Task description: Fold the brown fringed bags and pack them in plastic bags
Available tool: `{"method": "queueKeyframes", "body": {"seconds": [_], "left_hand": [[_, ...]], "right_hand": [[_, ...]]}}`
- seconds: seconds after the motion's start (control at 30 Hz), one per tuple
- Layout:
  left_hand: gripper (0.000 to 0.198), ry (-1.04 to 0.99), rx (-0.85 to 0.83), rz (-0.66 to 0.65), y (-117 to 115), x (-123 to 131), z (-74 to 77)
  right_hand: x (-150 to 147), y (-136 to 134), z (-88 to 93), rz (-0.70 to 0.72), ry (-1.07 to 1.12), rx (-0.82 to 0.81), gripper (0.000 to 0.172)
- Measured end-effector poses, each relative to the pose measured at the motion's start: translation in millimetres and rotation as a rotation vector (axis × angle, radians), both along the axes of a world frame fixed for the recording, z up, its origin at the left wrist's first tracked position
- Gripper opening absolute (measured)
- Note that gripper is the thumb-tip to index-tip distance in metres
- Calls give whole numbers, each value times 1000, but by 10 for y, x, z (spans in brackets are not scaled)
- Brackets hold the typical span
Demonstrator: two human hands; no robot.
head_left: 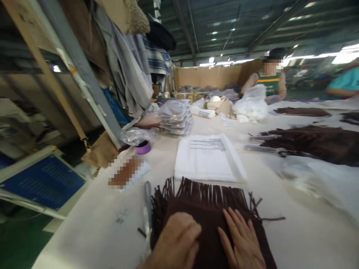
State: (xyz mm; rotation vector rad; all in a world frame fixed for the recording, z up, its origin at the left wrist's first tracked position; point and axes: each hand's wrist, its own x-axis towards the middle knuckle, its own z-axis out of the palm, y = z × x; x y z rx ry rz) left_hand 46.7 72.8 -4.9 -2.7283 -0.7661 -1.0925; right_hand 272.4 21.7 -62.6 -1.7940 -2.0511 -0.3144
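A dark brown fringed suede piece [204, 203] lies on the white table [294, 228] right in front of me, its fringe pointing away. My left hand [176, 243] rests on its near left part with the fingers curled down against the fabric. My right hand [242, 241] lies flat on its right part, fingers stretched out and together. A stack of clear flat bags with printed text [207, 157] sits just beyond the fringe. A slim metal tool [147, 209] lies left of the piece.
More brown fringed pieces [314, 144] lie to the right. A purple tape roll [143, 147], a stack of bagged items [176, 117] and boxes [220, 104] sit farther back. Another person [269, 78] works at the far end. Clothes hang on the left [129, 67].
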Motion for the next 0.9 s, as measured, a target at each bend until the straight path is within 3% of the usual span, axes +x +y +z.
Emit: {"method": "queueKeyframes", "body": {"seconds": [0.07,0.1,0.2,0.27,0.37,0.47,0.53,0.63,0.73,0.9], "left_hand": [[25,35,-109,155,262,-327,243],[24,89,-106,161,398,-480,308],[26,275,-80,125,733,-872,314],[24,347,-70,135,802,-1104,265],[21,418,-69,172,588,-1462,249],[30,457,-103,220,131,-1728,270],[30,401,-199,297,-162,-1746,258],[24,224,-415,347,-427,-1515,200],[24,114,-531,306,-496,-1199,139],[20,19,-544,500,-585,-1032,48]], "right_hand": [[79,13,-81,45,-49,0,47],[109,9,-101,55,-65,-5,46],[171,-17,-120,96,-95,-34,42],[196,-23,-136,107,-124,-14,40],[215,-11,-161,104,-213,45,41],[206,-2,-135,107,-297,85,41],[189,-1,-83,125,-330,123,38],[163,3,7,191,-353,202,34],[151,5,60,242,-356,230,34],[167,-12,49,250,-358,227,37]]}}
